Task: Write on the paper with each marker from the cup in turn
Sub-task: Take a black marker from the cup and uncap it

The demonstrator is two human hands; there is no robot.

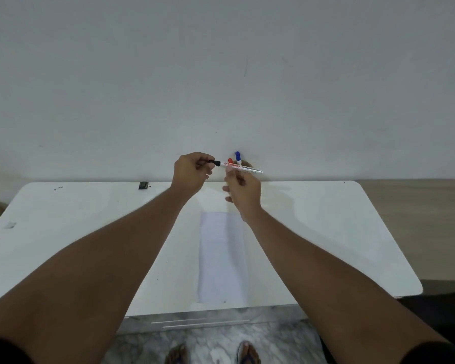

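Both my hands are raised above the far edge of the white table [326, 232]. My right hand [243, 189] grips the white barrel of a black marker [243, 169], held nearly level. My left hand [192, 170] pinches its black cap [212, 162] at the marker's left end. Whether the cap is still seated on the tip I cannot tell. Behind my right hand a red marker [230, 160] and a blue marker [238, 156] stick up; the cup that holds them is hidden. A blank sheet of paper [222, 258] lies flat in the middle of the table, nearer to me.
A small black object [143, 185] sits at the table's far edge on the left, against the plain wall. A faint scrap [9, 225] lies near the left edge. Wooden floor shows to the right, and marble floor with my sandalled feet below.
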